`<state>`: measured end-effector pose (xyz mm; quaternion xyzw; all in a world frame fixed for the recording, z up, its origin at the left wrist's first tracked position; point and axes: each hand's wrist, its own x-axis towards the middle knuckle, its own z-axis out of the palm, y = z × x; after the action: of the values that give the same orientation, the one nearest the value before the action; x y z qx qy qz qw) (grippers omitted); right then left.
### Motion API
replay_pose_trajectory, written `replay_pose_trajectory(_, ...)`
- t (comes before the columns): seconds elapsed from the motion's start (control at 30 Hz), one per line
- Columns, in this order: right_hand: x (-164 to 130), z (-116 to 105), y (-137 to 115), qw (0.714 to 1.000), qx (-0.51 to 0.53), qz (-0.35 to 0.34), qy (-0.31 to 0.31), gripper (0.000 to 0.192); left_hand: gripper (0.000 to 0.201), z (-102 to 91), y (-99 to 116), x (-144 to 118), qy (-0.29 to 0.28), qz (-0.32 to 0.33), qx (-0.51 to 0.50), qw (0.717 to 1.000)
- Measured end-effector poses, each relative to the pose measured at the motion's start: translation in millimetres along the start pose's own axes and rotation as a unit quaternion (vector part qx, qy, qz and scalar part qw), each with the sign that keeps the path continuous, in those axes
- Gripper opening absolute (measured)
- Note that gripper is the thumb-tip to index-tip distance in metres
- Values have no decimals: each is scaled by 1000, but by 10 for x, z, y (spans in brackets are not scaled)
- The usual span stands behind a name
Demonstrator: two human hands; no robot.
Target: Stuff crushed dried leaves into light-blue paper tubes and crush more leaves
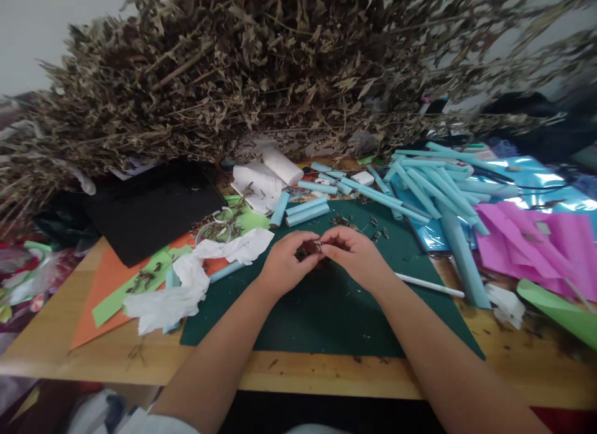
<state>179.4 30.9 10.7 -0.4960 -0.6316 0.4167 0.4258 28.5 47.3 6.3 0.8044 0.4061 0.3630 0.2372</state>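
Observation:
Over the dark green cutting mat [308,322], my left hand [290,260] and my right hand [351,255] meet fingertip to fingertip. Both are closed in a pinch on a small brownish piece of dried leaf [318,245], mostly covered by the fingers. Crumbled dried leaves [380,232] lie on the mat just beyond my hands. Rolled light-blue paper tubes [308,214] rest at the mat's far edge. A thin white stick [431,285] lies to the right of my right wrist.
A big heap of dried leafy stems [280,73] fills the back. Long blue paper tubes [443,185] are piled at right beside crumpled pink paper [536,241]. To the left are a black flat panel [158,204], torn white tissue [181,285] and orange paper [100,303]. A white roll [282,166] stands behind.

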Motion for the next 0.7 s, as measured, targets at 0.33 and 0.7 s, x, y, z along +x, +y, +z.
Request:
replay_pose_trajectory(0.33, 16, -39, 66, 988, 154, 26, 18, 19, 8, -52, 38, 11, 47, 43, 13, 998)
replay_pose_trajectory(0.7, -104, 329, -537, 873, 475, -16, 114, 39, 9, -32, 650, -92, 84, 136, 1, 987)
